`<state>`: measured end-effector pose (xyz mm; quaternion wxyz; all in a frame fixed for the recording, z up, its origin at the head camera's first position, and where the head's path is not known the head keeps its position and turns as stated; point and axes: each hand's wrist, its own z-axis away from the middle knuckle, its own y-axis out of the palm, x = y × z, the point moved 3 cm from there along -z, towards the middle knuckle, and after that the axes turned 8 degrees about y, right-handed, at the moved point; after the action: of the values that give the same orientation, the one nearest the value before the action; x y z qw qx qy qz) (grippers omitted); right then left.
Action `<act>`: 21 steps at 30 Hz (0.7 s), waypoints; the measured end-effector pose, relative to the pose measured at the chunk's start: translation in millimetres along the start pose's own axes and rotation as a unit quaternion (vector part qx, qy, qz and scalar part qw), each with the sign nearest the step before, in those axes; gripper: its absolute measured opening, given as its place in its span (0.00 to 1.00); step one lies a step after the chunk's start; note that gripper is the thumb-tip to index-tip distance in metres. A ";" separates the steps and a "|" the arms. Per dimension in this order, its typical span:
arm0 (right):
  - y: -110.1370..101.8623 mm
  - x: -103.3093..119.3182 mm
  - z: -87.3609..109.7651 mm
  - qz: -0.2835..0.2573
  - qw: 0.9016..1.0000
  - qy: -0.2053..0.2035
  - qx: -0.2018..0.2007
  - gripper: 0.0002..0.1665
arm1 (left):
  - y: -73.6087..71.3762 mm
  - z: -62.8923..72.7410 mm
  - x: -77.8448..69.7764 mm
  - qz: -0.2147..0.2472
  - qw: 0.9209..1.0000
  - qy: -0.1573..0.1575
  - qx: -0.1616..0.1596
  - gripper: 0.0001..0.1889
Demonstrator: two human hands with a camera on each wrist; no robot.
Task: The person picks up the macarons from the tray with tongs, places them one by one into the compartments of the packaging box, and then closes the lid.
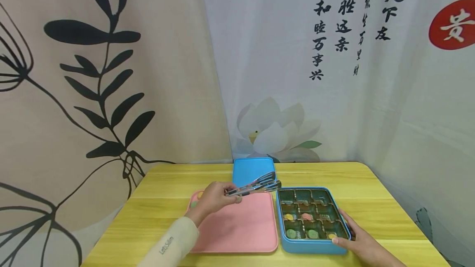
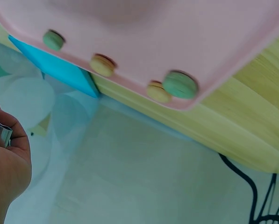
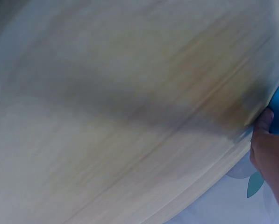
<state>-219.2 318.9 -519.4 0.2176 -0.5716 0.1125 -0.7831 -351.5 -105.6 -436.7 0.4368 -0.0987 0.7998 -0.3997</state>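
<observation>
My left hand (image 1: 215, 199) grips metal tongs (image 1: 252, 186) by the handle end, over the far part of a pink tray (image 1: 245, 230). The tongs' slotted heads point right, slightly apart with nothing between them. Along one edge of the tray, in the left wrist view, sit a green macaron (image 2: 53, 40), a yellow macaron (image 2: 103, 65), and another yellow one beside a larger-looking green one. My right hand (image 1: 361, 238) holds the near right corner of a blue box (image 1: 308, 247), thumb over its rim. Yellow, pink and green macarons lie in its middle and near compartments.
A blue lid-like panel (image 1: 252, 170) lies behind the tray at the table's far edge. The tray and box stand side by side on a wooden table (image 1: 159, 209). A printed curtain (image 1: 178, 73) hangs right behind the table.
</observation>
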 end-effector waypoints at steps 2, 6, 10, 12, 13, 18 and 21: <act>0.0 0.8 0.2 0.003 1.000 0.001 0.001 0.56 | -4.5 3.4 3.8 0.002 1.000 -0.008 -0.002 0.08; -0.7 1.5 -0.3 0.008 1.000 -0.002 0.004 0.56 | -13.7 10.3 12.1 -0.005 1.000 -0.020 -0.012 0.04; -0.7 1.0 0.1 0.010 1.000 -0.005 0.008 0.56 | -21.8 18.6 21.9 -0.020 0.999 -0.020 -0.021 0.05; -0.6 0.4 -0.5 0.009 1.000 -0.001 0.009 0.56 | -25.3 23.5 28.1 -0.026 0.999 -0.022 -0.023 0.05; -0.5 0.1 -0.5 0.009 1.000 0.000 0.008 0.56 | -27.1 26.0 31.1 -0.031 0.999 -0.023 -0.025 0.05; -0.6 -1.2 -1.7 0.005 1.000 0.005 0.009 0.56 | -36.0 38.3 45.4 -0.041 0.998 -0.034 -0.036 0.05; -0.6 -1.1 -2.1 0.001 1.000 0.002 0.013 0.56 | -41.5 45.4 51.9 -0.037 0.997 -0.048 -0.044 0.07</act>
<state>-221.0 319.8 -520.7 0.2262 -0.5669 0.1032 -0.7854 -355.3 -184.4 -452.4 0.4551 -0.1665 0.7904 -0.3747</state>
